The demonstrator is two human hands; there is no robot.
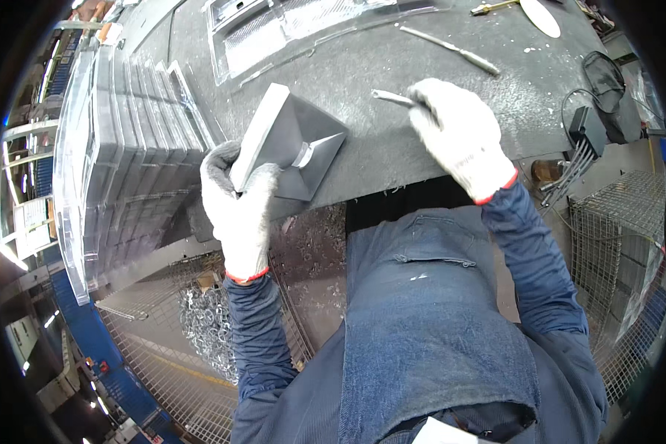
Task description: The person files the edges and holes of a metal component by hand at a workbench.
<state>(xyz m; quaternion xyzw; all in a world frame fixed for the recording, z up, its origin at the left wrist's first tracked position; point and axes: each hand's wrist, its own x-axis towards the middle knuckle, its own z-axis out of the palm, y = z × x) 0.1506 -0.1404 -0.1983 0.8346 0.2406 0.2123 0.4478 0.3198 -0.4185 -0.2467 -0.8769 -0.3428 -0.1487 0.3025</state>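
Note:
My left hand, in a white knit glove with a red cuff, is closed on the edge of a grey metal part. The part has a flat rectangular face and sloping, wedge-like sides, and is tilted over the near edge of the table. To its right, my right hand, gloved the same way, grips a slim grey rod-shaped tool whose tip points left toward the part. Tool and part are apart. The glove hides the tool's rear end, so its exact kind cannot be told.
Stacked clear plastic trays stand at the left. Another clear tray lies at the back of the dark worktable, near a thin metal rod. At the right are cables and a wire basket. Metal bits fill a basket lower left.

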